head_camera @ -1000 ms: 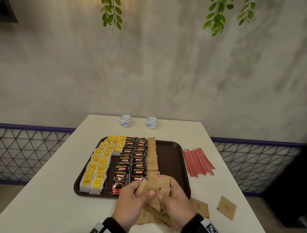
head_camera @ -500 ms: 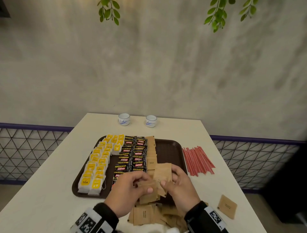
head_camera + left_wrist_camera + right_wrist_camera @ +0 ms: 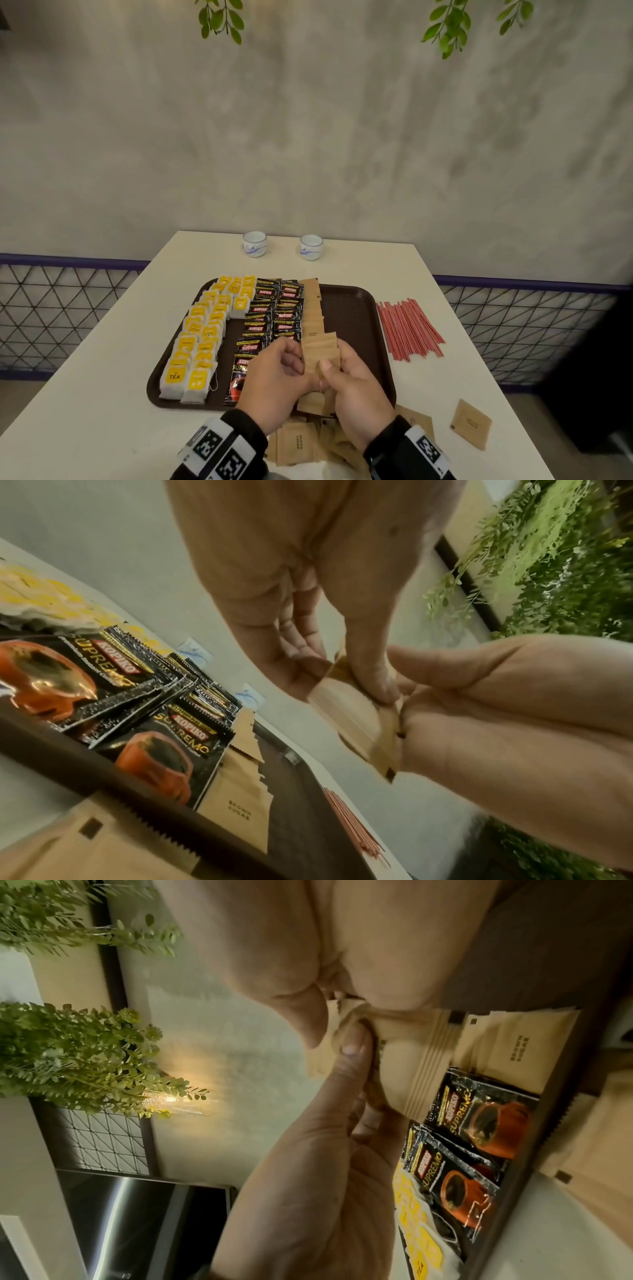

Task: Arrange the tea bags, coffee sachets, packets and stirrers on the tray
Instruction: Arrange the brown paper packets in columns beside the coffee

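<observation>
A dark brown tray (image 3: 356,308) holds rows of yellow-tagged tea bags (image 3: 198,329), black coffee sachets (image 3: 270,311) and a column of brown sugar packets (image 3: 313,308). Both hands hold one stack of brown sugar packets (image 3: 318,356) above the tray's near edge. My left hand (image 3: 284,370) grips the stack's left side and my right hand (image 3: 342,370) pinches its right side. The same held stack (image 3: 356,723) shows between the fingers in the left wrist view. Red stirrers (image 3: 407,329) lie on the table right of the tray. More loose packets (image 3: 301,445) lie under my wrists.
Two small white cups (image 3: 255,244) stand at the table's far edge near the wall. A single brown packet (image 3: 471,423) lies apart at the near right. A wire railing (image 3: 51,308) runs on both sides of the white table (image 3: 102,394).
Both hands have lifted the packet stack from the table's near edge forward over the tray, and squared it up between them.
</observation>
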`<state>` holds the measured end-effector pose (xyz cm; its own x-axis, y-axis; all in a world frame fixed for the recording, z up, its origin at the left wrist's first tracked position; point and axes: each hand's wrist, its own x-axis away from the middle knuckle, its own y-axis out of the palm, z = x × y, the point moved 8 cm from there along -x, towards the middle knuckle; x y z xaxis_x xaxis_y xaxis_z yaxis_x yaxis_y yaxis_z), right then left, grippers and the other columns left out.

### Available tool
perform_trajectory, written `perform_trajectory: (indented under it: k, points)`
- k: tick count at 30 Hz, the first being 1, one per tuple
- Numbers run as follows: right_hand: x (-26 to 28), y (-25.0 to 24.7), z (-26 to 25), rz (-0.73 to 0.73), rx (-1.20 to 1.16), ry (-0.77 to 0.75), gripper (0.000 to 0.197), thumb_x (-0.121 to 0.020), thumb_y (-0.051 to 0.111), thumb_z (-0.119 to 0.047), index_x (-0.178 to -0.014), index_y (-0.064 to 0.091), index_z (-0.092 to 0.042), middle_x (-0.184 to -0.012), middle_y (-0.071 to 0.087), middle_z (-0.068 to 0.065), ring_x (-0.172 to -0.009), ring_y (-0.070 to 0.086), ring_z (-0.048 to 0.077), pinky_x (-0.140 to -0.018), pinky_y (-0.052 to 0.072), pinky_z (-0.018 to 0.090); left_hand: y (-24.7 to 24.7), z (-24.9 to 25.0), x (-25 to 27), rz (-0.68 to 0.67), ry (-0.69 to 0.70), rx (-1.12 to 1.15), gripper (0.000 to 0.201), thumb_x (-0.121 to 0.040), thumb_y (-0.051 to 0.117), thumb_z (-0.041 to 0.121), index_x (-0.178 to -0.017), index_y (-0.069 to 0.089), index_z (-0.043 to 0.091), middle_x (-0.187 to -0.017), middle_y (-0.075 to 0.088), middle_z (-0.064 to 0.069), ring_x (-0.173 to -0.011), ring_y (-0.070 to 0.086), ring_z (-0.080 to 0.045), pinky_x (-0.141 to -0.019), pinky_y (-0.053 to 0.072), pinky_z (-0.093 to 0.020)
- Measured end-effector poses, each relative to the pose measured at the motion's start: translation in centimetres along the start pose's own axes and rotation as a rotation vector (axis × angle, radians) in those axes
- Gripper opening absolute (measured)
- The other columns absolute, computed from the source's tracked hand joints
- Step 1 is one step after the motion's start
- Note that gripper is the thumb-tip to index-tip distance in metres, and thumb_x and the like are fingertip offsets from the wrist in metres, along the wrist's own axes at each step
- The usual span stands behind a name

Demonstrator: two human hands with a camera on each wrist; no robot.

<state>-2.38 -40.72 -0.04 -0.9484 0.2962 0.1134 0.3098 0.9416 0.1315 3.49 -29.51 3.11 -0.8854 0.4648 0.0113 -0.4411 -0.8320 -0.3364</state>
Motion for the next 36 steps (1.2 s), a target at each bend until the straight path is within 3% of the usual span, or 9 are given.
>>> perform_trajectory:
  k: [5, 9, 13, 18, 26, 29, 32, 34, 36]
  points:
    - [-0.8, -0.1, -0.4, 0.022, -0.039, 0.010, 0.044, -0.088, 0.047, -0.001, -0.128, 0.056, -0.017, -0.116, 0.070, 0.009, -0.113, 0.063, 0.024, -0.102, 0.047, 0.044, -0.3, 0.5, -0.3, 0.080, 0.063, 0.029, 0.027, -0.060, 0.087, 0.018, -0.078, 0.067, 0.016, -0.072, 0.066, -0.003, -0.063, 0.055, -0.009, -0.064, 0.052, -0.028]
    - [-1.0, -0.6, -0.2, 0.060, -0.136, 0.029, 0.036, -0.098, 0.039, 0.000, -0.124, 0.061, -0.010, -0.116, 0.070, 0.013, -0.115, 0.063, 0.027, -0.108, 0.041, 0.049, -0.1, 0.3, -0.5, 0.098, 0.066, 0.139, 0.024, -0.062, 0.087, 0.020, -0.076, 0.068, 0.016, -0.074, 0.067, -0.007, -0.065, 0.056, -0.012, -0.069, 0.053, -0.035]
    - [-0.5, -1.1, -0.9, 0.086, -0.114, 0.040, 0.031, -0.101, 0.040, -0.009, -0.116, 0.067, -0.013, -0.110, 0.072, 0.010, -0.108, 0.066, 0.025, -0.102, 0.047, 0.049, 0.2, 0.3, -0.5, 0.074, 0.061, 0.253, 0.013, -0.071, 0.081, 0.018, -0.079, 0.070, 0.016, -0.076, 0.067, -0.010, -0.070, 0.060, -0.023, -0.071, 0.053, -0.032]
    - [-0.7, -2.1, -1.1, 0.134, -0.036, 0.019, 0.026, -0.099, 0.049, -0.016, -0.112, 0.071, -0.017, -0.108, 0.074, 0.006, -0.104, 0.068, 0.023, -0.098, 0.050, 0.053, 0.4, 0.3, -0.5, 0.067, 0.074, 0.304, 0.007, -0.076, 0.076, 0.021, -0.083, 0.075, 0.022, -0.086, 0.072, -0.013, -0.084, 0.067, -0.034, -0.080, 0.056, -0.047]
    - [0.0, -1.7, -2.9, 0.058, 0.202, -0.133, 0.033, -0.088, 0.061, -0.009, -0.118, 0.067, -0.023, -0.111, 0.073, -0.002, -0.108, 0.066, 0.016, -0.098, 0.050, 0.049, 0.2, 0.3, -0.9, 0.110, 0.073, 0.287, 0.013, -0.071, 0.080, 0.021, -0.081, 0.074, 0.016, -0.080, 0.073, -0.006, -0.081, 0.065, -0.029, -0.076, 0.054, -0.037]
    - [0.1, -2.3, -3.6, 0.096, 0.258, -0.147, 0.035, -0.089, 0.061, 0.001, -0.112, 0.068, -0.024, -0.104, 0.075, -0.005, -0.100, 0.069, 0.010, -0.094, 0.054, 0.041, 0.5, 0.2, -0.7, 0.062, 0.041, 0.262, 0.024, -0.068, 0.077, 0.037, -0.083, 0.074, 0.018, -0.081, 0.072, -0.006, -0.081, 0.066, -0.027, -0.077, 0.055, -0.039]
    - [0.2, -3.7, -3.9, 0.157, 0.269, -0.125, 0.036, -0.089, 0.059, 0.003, -0.107, 0.067, -0.027, -0.100, 0.075, -0.005, -0.096, 0.069, 0.008, -0.089, 0.057, 0.037, 0.6, -1.4, 0.0, -0.019, -0.027, 0.068, 0.039, -0.067, 0.069, 0.056, -0.088, 0.069, 0.023, -0.080, 0.067, -0.001, -0.076, 0.064, -0.016, -0.071, 0.054, -0.031]
    - [0.2, -4.9, -3.8, 0.197, 0.251, -0.091, 0.035, -0.090, 0.057, 0.004, -0.106, 0.067, -0.026, -0.100, 0.075, -0.002, -0.096, 0.069, 0.010, -0.089, 0.057, 0.039, 0.7, -3.1, 0.8, -0.084, -0.077, -0.314, 0.034, -0.072, 0.073, 0.052, -0.091, 0.063, 0.026, -0.084, 0.062, 0.007, -0.075, 0.057, -0.004, -0.064, 0.045, -0.016]
    - [0.1, -5.6, -3.7, 0.219, 0.240, -0.073, 0.034, -0.090, 0.057, 0.004, -0.109, 0.067, -0.023, -0.102, 0.074, -0.001, -0.098, 0.069, 0.013, -0.089, 0.057, 0.041, 1.1, -4.3, 1.7, -0.153, -0.095, -0.586, 0.036, -0.076, 0.074, 0.046, -0.101, 0.059, 0.025, -0.093, 0.058, 0.009, -0.082, 0.054, -0.004, -0.070, 0.045, -0.015]
